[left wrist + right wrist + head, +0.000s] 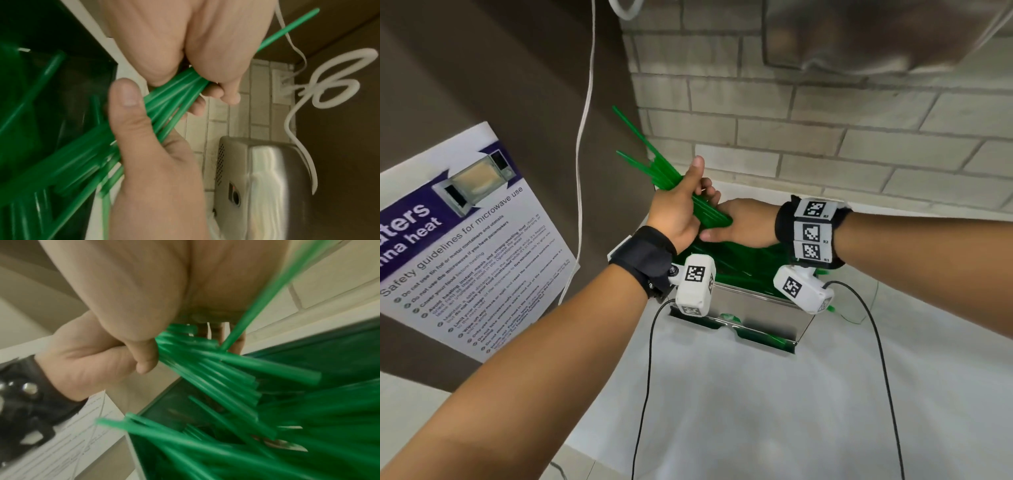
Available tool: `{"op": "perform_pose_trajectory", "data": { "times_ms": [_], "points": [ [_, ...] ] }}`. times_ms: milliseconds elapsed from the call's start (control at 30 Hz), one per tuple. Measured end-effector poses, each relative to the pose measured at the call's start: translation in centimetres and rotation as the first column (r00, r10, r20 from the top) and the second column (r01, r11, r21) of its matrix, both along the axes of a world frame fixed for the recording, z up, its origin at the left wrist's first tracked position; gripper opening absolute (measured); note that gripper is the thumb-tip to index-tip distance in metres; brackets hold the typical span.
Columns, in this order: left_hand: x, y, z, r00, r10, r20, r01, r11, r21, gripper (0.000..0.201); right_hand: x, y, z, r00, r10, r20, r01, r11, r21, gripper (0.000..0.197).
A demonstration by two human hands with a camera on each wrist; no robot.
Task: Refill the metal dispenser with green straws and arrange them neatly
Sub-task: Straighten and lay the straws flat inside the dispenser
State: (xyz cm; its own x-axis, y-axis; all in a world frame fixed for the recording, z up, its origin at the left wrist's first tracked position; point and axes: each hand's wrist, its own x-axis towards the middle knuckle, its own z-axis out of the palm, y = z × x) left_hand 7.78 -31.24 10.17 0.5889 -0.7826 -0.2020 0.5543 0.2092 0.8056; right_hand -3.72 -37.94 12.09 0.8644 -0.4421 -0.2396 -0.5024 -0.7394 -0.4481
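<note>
straws (654,168) bunched in left hand (681,209), fingers curled round them, ends fanning up-left twd the wall; held tilted above the open dispenser (753,305) prob so the bundle can be squared up before it drops in. right hand (743,222) meets the lower ends of the same bundle, fingers round them, likely to steady & align. more straws lie criss-cross inside the dispenser on the tabletop (756,411), not tidy yet

My head camera looks steeply down at the counter (722,394). Both wrist cameras sit very close, facing along the palms; all three share the green straws (654,168) (170,92) (205,369).
</note>
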Motion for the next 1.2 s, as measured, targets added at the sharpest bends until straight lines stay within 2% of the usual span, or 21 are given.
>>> {"op": "perform_pose_trajectory", "data": {
  "times_ms": [133, 233, 333, 367, 400, 433, 467, 500, 533, 600, 700, 767, 867, 933, 1067, 1133, 1200],
  "points": [
    [-0.4, 0.1, -0.2, 0.999, 0.009, -0.031, -0.009, 1.0, -0.001, 0.038, 0.0, 0.3, -1.0, 0.998, -0.022, 0.067, 0.016, 0.996, 0.093, 0.028],
    [-0.6, 0.5, 0.0, 0.99, 0.095, 0.103, -0.1, 0.994, 0.044, 0.016, 0.0, 0.4, -1.8, 0.999, -0.01, 0.041, 0.004, 0.99, 0.14, 0.027],
    [2.2, 1.2, -0.2, 0.909, 0.304, 0.285, -0.321, 0.947, 0.013, 0.084, -0.6, 0.0, -3.0, 0.998, -0.06, -0.025, 0.065, 0.969, 0.239, 0.021],
    [3.5, 1.5, -0.3, 0.864, 0.345, 0.366, -0.373, 0.928, 0.005, 0.093, -1.0, -0.2, -3.4, 0.997, -0.06, -0.054, 0.071, 0.967, 0.243, 0.02],
    [4.5, 1.9, -0.3, 0.815, 0.364, 0.451, -0.403, 0.915, -0.01, 0.089, -1.3, -0.3, -3.8, 0.995, -0.055, -0.081, 0.072, 0.969, 0.237, 0.02],
    [5.4, 2.2, -0.3, 0.752, 0.351, 0.558, -0.408, 0.913, -0.024, 0.072, -1.5, -0.4, -4.1, 0.994, -0.052, -0.093, 0.073, 0.968, 0.24, 0.02],
    [6.1, 2.5, -0.3, 0.684, 0.303, 0.663, -0.396, 0.918, -0.01, 0.048, -1.7, -0.4, -4.2, 0.994, -0.056, -0.09, 0.077, 0.964, 0.253, 0.019],
    [6.2, 2.7, 0.0, 0.624, 0.23, 0.746, -0.367, 0.93, 0.021, 0.022, -1.7, -0.4, -4.1, 0.995, -0.059, -0.075, 0.077, 0.961, 0.267, 0.017],
    [6.3, 2.6, -0.1, 0.583, 0.14, 0.801, -0.315, 0.947, 0.063, 0.005, -1.7, -0.3, -4.0, 0.997, -0.058, -0.057, 0.071, 0.96, 0.27, 0.018],
    [6.4, 2.6, -0.4, 0.538, 0.022, 0.843, -0.222, 0.968, 0.116, 0.011, -1.5, -0.3, -3.6, 0.999, -0.038, -0.039, 0.046, 0.967, 0.252, 0.026],
    [6.6, 3.0, -0.6, 0.539, -0.03, 0.842, -0.161, 0.977, 0.137, 0.017, -1.1, -0.3, -3.2, 0.999, -0.039, -0.02, 0.042, 0.979, 0.2, 0.037],
    [6.2, 3.3, -0.6, 0.535, -0.114, 0.837, -0.1, 0.976, 0.196, 0.027, -0.5, -0.3, -2.9, 0.999, -0.05, -0.009, 0.051, 0.966, 0.254, 0.036],
    [4.9, 3.1, -1.3, 0.461, -0.252, 0.851, -0.005, 0.958, 0.287, 0.032, 0.7, 0.0, -2.3, 0.998, -0.062, 0.0, 0.057, 0.931, 0.361, 0.027],
    [4.8, 3.1, -1.6, 0.491, -0.209, 0.846, -0.022, 0.968, 0.252, 0.029, 1.1, 0.1, -2.0, 0.996, -0.09, -0.002, 0.084, 0.93, 0.358, 0.021],
    [6.9, 3.6, -1.6, 0.663, -0.011, 0.749, -0.121, 0.985, 0.122, 0.027, 1.1, -0.3, -1.7, 0.993, -0.118, 0.014, 0.108, 0.945, 0.309, 0.035],
    [7.1, 3.6, -1.6, 0.729, -0.008, 0.685, -0.073, 0.993, 0.088, 0.031, 1.3, -0.2, -1.2, 0.997, -0.075, 0.015, 0.068, 0.964, 0.257, 0.033],
    [6.4, 3.3, -1.3, 0.781, -0.048, 0.623, 0.003, 0.997, 0.073, 0.037, 1.9, 0.3, -1.0, 0.999, -0.031, 0.019, 0.024, 0.958, 0.285, 0.021]
  ]
}}
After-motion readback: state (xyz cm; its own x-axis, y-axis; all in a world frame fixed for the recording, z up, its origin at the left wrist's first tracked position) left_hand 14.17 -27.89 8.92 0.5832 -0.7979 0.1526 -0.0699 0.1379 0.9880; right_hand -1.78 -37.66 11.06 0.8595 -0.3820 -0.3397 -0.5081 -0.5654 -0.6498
